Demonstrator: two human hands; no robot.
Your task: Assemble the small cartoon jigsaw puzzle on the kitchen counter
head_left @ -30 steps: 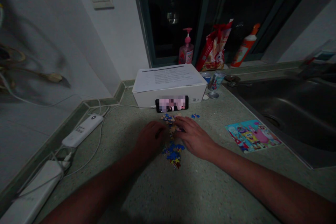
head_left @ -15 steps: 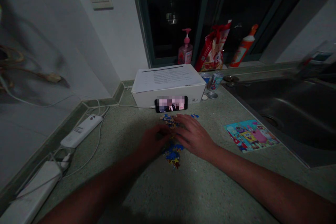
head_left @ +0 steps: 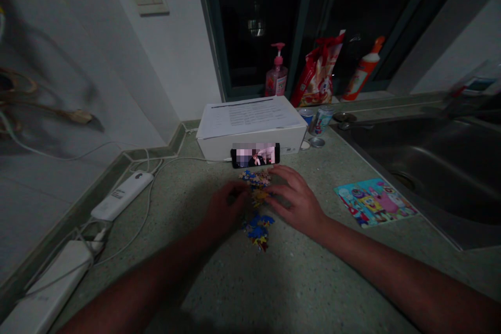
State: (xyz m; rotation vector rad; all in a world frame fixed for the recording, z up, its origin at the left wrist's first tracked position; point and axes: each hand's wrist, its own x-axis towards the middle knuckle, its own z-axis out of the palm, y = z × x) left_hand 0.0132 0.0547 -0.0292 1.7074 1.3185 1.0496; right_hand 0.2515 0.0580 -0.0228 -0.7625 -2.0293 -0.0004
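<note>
Small jigsaw puzzle pieces lie in piles on the counter between my hands: blue and pale pieces (head_left: 256,177) at the back, yellow pieces (head_left: 259,197) in the middle, and blue pieces (head_left: 258,227) nearer me. My left hand (head_left: 227,204) is beside the yellow pieces, its fingers curled and the tips close together; anything in them is too small and dark to make out. On the other side, my right hand (head_left: 295,201) has its fingers apart, with the fingertips at the right edge of the yellow and pale pieces.
A phone (head_left: 255,155) leans against a white box (head_left: 250,133) behind the pieces. To the right, a colourful cartoon picture card (head_left: 376,202) lies beside the sink (head_left: 438,167). Cans (head_left: 321,121) stand behind. Power strips (head_left: 123,195) and cables run along the left.
My right hand has shifted to the right and its fingers have spread, uncovering the pale and yellow pieces. My left hand has drawn back slightly left.
</note>
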